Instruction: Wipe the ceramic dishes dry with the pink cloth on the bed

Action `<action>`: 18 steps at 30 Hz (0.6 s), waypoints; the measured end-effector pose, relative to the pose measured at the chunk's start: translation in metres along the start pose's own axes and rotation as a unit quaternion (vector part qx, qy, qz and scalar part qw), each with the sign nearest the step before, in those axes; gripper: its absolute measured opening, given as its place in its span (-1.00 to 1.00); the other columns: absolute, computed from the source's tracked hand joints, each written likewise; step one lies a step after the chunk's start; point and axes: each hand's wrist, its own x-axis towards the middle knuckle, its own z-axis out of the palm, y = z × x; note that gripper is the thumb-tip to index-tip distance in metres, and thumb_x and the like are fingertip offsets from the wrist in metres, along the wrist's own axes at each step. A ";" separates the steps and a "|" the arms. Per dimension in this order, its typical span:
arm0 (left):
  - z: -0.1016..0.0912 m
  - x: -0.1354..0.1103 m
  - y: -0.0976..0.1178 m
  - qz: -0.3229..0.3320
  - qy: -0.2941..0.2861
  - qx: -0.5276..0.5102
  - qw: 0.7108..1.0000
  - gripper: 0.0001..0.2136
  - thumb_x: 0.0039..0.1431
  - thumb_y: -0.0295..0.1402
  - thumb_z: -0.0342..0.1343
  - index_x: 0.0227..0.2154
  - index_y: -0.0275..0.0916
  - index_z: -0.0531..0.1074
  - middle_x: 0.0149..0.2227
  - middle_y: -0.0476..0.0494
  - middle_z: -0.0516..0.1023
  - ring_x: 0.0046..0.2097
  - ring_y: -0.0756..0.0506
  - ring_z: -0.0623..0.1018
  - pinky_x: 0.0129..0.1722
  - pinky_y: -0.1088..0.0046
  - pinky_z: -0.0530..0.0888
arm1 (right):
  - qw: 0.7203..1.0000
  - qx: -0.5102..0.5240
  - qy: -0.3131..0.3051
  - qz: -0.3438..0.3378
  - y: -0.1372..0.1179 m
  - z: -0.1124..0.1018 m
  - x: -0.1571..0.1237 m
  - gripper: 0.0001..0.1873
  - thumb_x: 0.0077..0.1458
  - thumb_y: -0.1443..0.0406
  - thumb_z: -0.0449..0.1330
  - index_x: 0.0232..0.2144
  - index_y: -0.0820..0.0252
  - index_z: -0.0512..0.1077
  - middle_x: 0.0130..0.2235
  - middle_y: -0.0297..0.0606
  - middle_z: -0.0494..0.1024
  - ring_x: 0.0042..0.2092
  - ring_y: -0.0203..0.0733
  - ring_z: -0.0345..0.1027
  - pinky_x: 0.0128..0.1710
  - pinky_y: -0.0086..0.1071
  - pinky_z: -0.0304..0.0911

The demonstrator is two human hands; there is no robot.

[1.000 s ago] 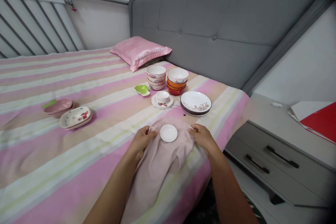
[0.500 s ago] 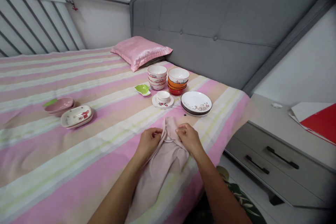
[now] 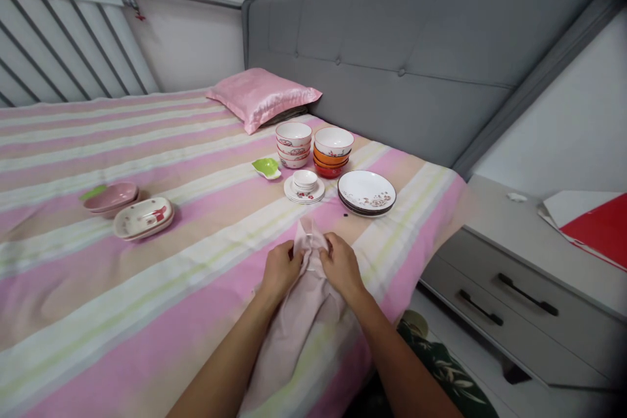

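My left hand and my right hand are closed on a pale pink cloth, thumbs turned inward. The cloth wraps something with a white edge, perhaps a small dish; most of it is hidden by fabric and fingers. The loose length of cloth trails down between my forearms over the bed. Just beyond my hands stand a stack of small white dishes on floral saucers and a stack of dark-rimmed white plates.
Farther back are stacked white bowls, a stack with orange and red bowls and a green leaf-shaped dish. Pink oval dishes and cream dishes lie left. A pink pillow rests by the headboard; a nightstand stands right.
Both hands have drawn closer together around the cloth, and the fabric is now bunched more tightly between them. Less of the white item shows. The dishes have stayed in place.
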 end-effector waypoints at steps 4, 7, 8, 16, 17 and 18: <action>-0.001 -0.001 0.003 0.027 0.019 0.006 0.999 -0.82 0.11 -0.31 -0.09 -0.46 -0.24 0.35 -0.55 0.00 0.39 -0.48 -0.02 0.34 -0.45 0.50 0.19 | 0.999 0.011 0.040 -0.025 -0.006 -0.002 -0.003 -0.73 0.07 0.38 -0.03 -0.20 0.19 0.38 -0.26 -0.22 0.45 -0.25 -0.20 0.31 -0.25 -0.42 0.15; -0.005 -0.005 0.010 0.045 0.026 0.016 0.999 -0.82 0.16 -0.35 -0.14 -0.36 -0.21 0.36 -0.45 -0.07 0.47 -0.42 -0.05 0.41 -0.39 0.48 0.23 | 0.997 0.002 0.059 -0.053 -0.009 -0.004 -0.006 -0.67 0.10 0.40 -0.06 -0.11 0.18 0.35 -0.20 -0.21 0.45 -0.21 -0.20 0.32 -0.24 -0.42 0.14; -0.006 -0.006 0.013 0.051 0.026 0.026 0.998 -0.81 0.17 -0.36 -0.15 -0.32 -0.20 0.36 -0.40 -0.09 0.50 -0.38 -0.07 0.44 -0.37 0.47 0.24 | 0.996 -0.005 0.061 -0.062 -0.010 -0.005 -0.008 -0.66 0.11 0.40 -0.08 -0.09 0.18 0.34 -0.20 -0.21 0.45 -0.20 -0.19 0.32 -0.24 -0.42 0.14; -0.016 -0.013 0.027 0.077 -0.039 0.209 0.974 -0.75 0.18 -0.46 -0.18 -0.17 -0.17 0.33 -0.19 -0.16 0.53 -0.19 -0.13 0.50 -0.32 0.45 0.26 | 0.985 -0.102 0.040 -0.132 -0.016 -0.009 -0.012 -0.73 0.16 0.42 -0.14 -0.26 0.20 0.35 -0.33 -0.21 0.47 -0.26 -0.19 0.33 -0.36 -0.44 0.11; -0.016 -0.013 0.028 0.080 -0.043 0.214 0.973 -0.76 0.17 -0.47 -0.17 -0.19 -0.17 0.34 -0.20 -0.16 0.53 -0.20 -0.13 0.50 -0.32 0.45 0.26 | 0.983 -0.115 0.035 -0.141 -0.017 -0.010 -0.012 -0.74 0.16 0.42 -0.13 -0.28 0.20 0.35 -0.33 -0.20 0.47 -0.27 -0.19 0.33 -0.38 -0.44 0.10; -0.016 -0.013 0.027 0.084 -0.043 0.210 0.973 -0.77 0.16 -0.47 -0.17 -0.20 -0.17 0.34 -0.22 -0.16 0.53 -0.21 -0.13 0.50 -0.33 0.45 0.26 | 0.981 -0.125 0.032 -0.148 -0.017 -0.011 -0.011 -0.76 0.17 0.42 -0.12 -0.29 0.20 0.34 -0.32 -0.20 0.47 -0.27 -0.19 0.33 -0.39 -0.44 0.09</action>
